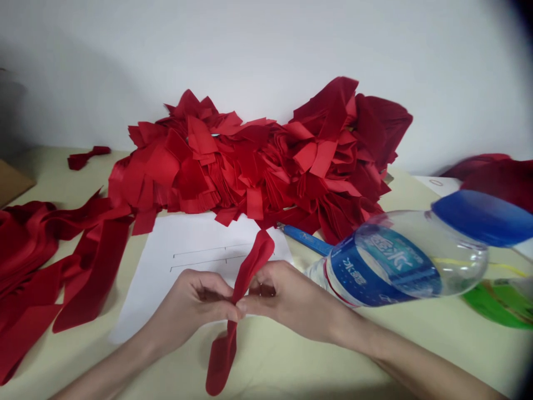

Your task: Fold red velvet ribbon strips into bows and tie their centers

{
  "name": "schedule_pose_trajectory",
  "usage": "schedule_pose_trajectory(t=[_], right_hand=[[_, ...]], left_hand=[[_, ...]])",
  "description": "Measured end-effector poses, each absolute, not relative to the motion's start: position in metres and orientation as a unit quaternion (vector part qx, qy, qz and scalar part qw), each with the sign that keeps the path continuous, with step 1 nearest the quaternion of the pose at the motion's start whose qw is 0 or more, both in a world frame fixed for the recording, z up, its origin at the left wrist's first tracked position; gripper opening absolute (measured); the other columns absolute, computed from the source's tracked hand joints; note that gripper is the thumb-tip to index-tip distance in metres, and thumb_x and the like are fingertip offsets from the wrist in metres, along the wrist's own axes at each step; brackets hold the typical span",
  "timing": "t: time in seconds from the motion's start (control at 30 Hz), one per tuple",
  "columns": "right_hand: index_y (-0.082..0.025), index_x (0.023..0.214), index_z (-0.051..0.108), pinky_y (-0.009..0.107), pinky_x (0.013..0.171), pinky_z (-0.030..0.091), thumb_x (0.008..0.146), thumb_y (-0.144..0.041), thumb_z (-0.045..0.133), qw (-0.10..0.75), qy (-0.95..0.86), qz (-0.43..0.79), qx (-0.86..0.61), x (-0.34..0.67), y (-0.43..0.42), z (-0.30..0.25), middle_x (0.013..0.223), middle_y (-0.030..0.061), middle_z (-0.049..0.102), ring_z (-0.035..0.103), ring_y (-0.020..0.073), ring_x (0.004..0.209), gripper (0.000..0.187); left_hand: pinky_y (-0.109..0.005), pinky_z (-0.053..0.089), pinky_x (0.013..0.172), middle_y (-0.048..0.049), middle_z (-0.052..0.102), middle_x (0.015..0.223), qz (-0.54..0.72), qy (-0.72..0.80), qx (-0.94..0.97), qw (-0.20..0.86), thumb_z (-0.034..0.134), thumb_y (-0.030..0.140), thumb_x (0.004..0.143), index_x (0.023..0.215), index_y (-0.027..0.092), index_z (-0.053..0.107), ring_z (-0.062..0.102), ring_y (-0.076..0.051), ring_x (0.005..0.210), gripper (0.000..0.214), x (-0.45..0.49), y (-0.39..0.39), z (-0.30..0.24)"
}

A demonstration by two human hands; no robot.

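Both hands pinch one red ribbon (222, 358), looped at its upper and lower ends and gathered narrow in the middle. My left hand (189, 305) grips the gathered middle from the left, thumb and fingers closed. From the right, my right hand (287, 303) closes on the same spot, its thumb tip meeting the left thumb. Whatever lies between the fingertips is hidden. Beneath the hands is a white paper sheet (160, 244) with two ruled black lines carrying tick marks.
Behind the paper rises a heap of red ribbon pieces (245, 161) against the wall. Long red ribbons (91, 278) lie at left, near a small red bow (88, 157). A blue pen (306, 239), a blue-capped plastic bottle (387, 255) and a green packet (499, 303) are at right.
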State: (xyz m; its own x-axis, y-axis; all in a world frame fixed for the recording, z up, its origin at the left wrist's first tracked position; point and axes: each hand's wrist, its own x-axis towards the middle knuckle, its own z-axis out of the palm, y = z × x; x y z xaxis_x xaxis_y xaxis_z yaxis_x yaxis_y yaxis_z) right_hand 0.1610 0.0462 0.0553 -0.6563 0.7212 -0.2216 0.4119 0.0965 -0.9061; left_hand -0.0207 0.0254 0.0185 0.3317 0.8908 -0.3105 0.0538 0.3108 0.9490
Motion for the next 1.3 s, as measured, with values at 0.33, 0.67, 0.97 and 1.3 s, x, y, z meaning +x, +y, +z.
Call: schedule_pose_trajectory(t=[0.33,0.67,0.97,1.3], right_hand=[[-0.02,0.081,0.062,0.02,0.051,0.033,0.08,-0.036,0.061,0.135,-0.745,0.482,-0.441,0.175,0.042,0.049,0.066,-0.0042,0.055,0.047,0.0088,0.059,0.017],[-0.015,0.107,0.053,0.039,0.094,0.037,0.09,-0.023,0.043,0.199,-0.799,0.269,-0.499,0.19,0.054,0.044,0.108,0.0082,0.057,0.046,0.0218,0.108,0.022],[-0.004,0.125,0.04,0.047,0.104,0.03,0.087,-0.019,0.036,0.101,-0.793,0.053,-0.599,0.214,0.07,0.01,0.137,0.0211,0.036,0.024,0.0299,0.133,0.041],[-0.012,0.104,0.055,0.045,0.079,0.044,0.084,-0.012,0.039,0.088,-0.784,-0.003,-0.614,0.214,0.078,0.012,0.104,0.0164,0.052,0.056,0.0278,0.09,0.026]], left_hand=[[-0.025,0.044,0.06,-0.0042,0.072,0.066,0.295,0.419,0.573,0.64,0.068,0.027,0.073,0.069,0.017,0.074,0.059,-0.016,0.062,0.012,-0.028,0.024,0.022],[-0.029,0.041,0.074,-0.0048,0.07,0.078,0.309,0.447,0.56,0.626,0.053,0.031,0.086,0.076,0.017,0.071,0.06,-0.019,0.078,0.024,-0.024,0.025,0.018],[-0.026,0.037,0.064,-0.0047,0.069,0.073,0.29,0.468,0.556,0.623,0.052,0.031,0.085,0.069,0.015,0.069,0.054,-0.014,0.065,0.028,-0.016,0.025,0.008],[-0.03,0.04,0.07,-0.0073,0.07,0.075,0.311,0.462,0.528,0.641,0.052,0.03,0.085,0.07,0.014,0.068,0.059,-0.018,0.073,0.027,-0.018,0.026,0.008]])
